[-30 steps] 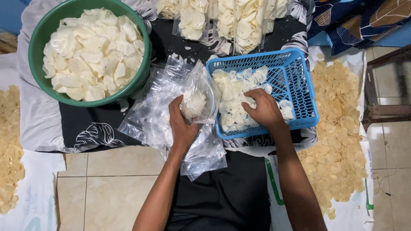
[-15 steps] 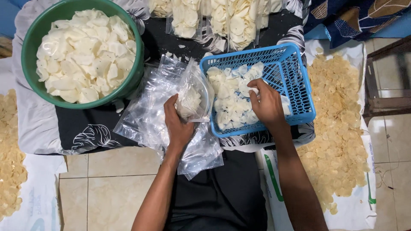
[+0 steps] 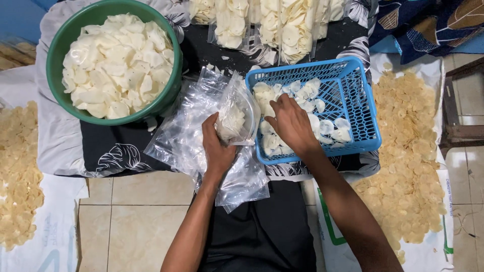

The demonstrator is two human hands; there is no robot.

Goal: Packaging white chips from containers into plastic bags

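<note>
At the far left edge of the frame a spread of yellowish chips (image 3: pixel 17 176) lies on a white sheet on the floor. In the upper left a green bowl (image 3: pixel 56 53) sits on a patterned cloth (image 3: pixel 108 151), heaped with pale, thin white chips (image 3: pixel 116 65). Just right of the bowl, near the centre, a loose pile of clear plastic bags (image 3: pixel 186 131) lies across the cloth and hangs over its near edge. The left hand (image 3: pixel 218 146) rests on that pile with its grip closed around a small clear bag (image 3: pixel 236 118), held upright with its mouth open toward the right; the bag is crinkled, see-through, and partly filled with white chips in its lower part. Touching the bag's right side stands a blue mesh basket (image 3: pixel 358 95) with a shallow layer of the same chips. The right hand (image 3: pixel 292 123) lies palm down inside the basket, fingers curled on the chips near its left wall; whether they pinch any cannot be told. At the top centre lie filled bags (image 3: pixel 282 25). On the right, more yellowish chips (image 3: pixel 408 151) cover another sheet.
</note>
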